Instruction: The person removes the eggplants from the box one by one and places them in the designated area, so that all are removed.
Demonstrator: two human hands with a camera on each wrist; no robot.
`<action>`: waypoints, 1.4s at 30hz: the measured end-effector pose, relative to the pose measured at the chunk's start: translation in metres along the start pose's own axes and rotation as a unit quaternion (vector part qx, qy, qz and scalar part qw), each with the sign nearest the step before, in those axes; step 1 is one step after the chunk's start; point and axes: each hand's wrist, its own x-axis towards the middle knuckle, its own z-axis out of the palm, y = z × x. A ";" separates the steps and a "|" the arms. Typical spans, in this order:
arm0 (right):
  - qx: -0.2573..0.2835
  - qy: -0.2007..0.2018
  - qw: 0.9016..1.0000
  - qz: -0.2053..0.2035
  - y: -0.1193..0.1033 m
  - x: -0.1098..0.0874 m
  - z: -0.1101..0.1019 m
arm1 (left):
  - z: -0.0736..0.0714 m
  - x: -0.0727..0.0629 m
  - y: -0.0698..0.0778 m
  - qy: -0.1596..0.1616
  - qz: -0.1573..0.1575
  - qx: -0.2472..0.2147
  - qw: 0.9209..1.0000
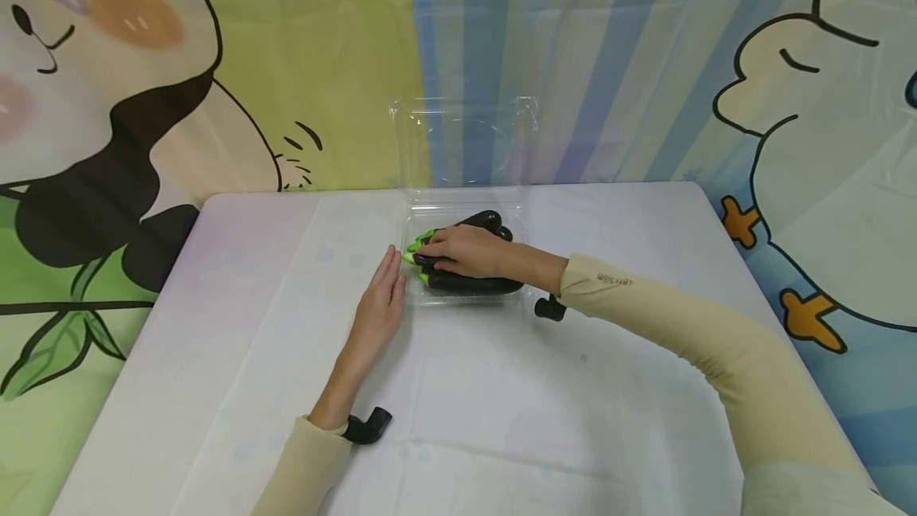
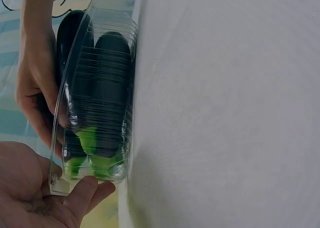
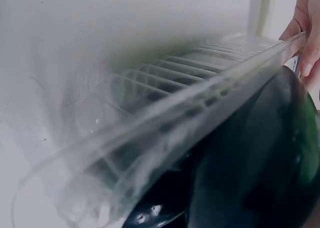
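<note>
Several dark eggplants [image 1: 473, 285] with green caps lie in a clear plastic clamshell container [image 1: 462, 300], their green ends to the left. My right hand [image 1: 469, 251] reaches in from above and grips one eggplant [image 3: 250, 163] on top of the others, its fingers toward the green end. At the container's left end is my left hand [image 1: 382, 305], fingers straight and together. In the left wrist view, the fingertips of my left hand [image 2: 82, 200] touch that end wall. Ribbed sides of the container [image 3: 220, 83] show up close in the right wrist view.
The container's clear lid [image 1: 466, 142] stands raised at the back, in front of a cartoon-printed backdrop [image 1: 344, 62]. A white cloth covers the table [image 1: 501, 412]. Black wrist mounts [image 1: 368, 426] stick out from both cuffs.
</note>
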 end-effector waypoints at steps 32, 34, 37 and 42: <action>-0.002 0.004 1.000 0.030 0.002 -0.028 -0.025 | -0.001 0.002 0.001 0.005 -0.007 0.006 1.000; -0.003 0.002 0.999 0.035 0.002 -0.029 -0.025 | 0.000 0.002 0.001 0.003 -0.007 0.006 1.000; -0.012 0.017 0.999 0.041 0.003 -0.030 -0.025 | 0.000 0.001 0.001 -0.001 -0.012 0.005 1.000; -0.006 0.054 0.997 0.060 0.003 -0.037 -0.027 | 0.000 0.001 0.003 -0.004 -0.024 0.002 1.000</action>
